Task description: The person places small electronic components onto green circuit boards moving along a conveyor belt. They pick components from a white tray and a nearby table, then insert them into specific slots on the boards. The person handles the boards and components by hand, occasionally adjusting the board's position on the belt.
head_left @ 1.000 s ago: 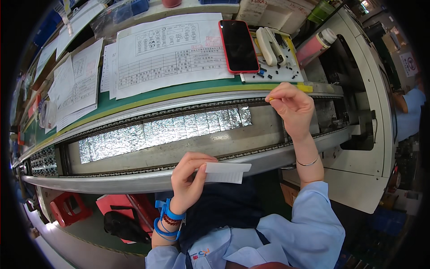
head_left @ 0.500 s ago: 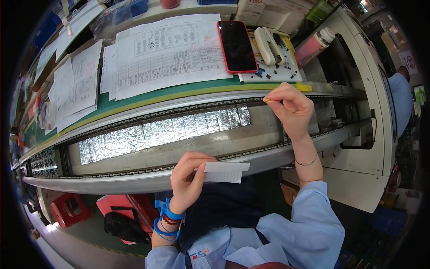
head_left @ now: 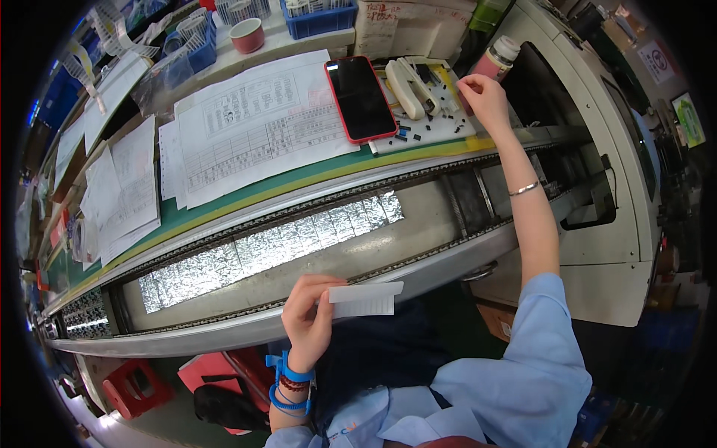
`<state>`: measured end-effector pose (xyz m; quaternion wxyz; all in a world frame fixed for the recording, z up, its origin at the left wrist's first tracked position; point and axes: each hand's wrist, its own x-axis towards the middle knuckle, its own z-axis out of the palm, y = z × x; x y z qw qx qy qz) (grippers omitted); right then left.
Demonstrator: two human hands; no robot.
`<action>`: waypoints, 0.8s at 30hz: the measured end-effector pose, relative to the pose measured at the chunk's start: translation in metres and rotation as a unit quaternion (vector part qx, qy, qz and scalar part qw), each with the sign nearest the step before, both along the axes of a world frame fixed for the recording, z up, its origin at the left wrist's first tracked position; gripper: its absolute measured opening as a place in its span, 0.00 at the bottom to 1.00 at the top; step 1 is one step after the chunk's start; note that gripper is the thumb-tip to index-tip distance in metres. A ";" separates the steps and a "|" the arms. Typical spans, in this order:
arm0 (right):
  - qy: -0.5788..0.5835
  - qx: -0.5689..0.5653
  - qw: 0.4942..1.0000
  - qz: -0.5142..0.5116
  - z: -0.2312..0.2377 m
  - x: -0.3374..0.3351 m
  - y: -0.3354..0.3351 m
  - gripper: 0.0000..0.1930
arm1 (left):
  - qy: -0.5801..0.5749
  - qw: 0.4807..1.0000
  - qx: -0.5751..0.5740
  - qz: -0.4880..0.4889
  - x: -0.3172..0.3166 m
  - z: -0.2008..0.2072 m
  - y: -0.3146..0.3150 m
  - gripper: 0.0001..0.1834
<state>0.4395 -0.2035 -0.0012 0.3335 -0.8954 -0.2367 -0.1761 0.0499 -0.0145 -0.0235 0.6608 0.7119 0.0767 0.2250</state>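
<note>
Paper strip (head_left: 364, 299) — I'm pinching it in my left hand (head_left: 306, 317) | right hand (head_left: 484, 103) is hovering near pink bottle (head_left: 489, 67) — can't tell its grip

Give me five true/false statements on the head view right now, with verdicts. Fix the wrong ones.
1. The left hand holds a white paper slip. True.
2. The foil strip is silvery and crinkled. True.
3. The right hand is over the foil strip. False: it is well beyond it, close to the pink bottle.
4. The phone has a blue edge. False: its edge is red.
5. A metal bracelet is worn on the right arm, near the wrist. True.
</note>
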 end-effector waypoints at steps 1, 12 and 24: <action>-0.011 -0.027 1.000 -0.009 -0.002 0.006 0.000 0.08 | 0.001 1.000 -0.003 0.001 0.000 0.000 0.000 0.06; -0.082 -0.158 0.984 0.005 -0.017 0.041 0.025 0.06 | 0.007 1.000 0.001 0.002 0.000 -0.001 0.000 0.08; -0.089 -0.226 0.970 0.023 -0.007 0.038 0.017 0.07 | -0.005 1.000 -0.005 -0.003 0.001 -0.001 0.000 0.06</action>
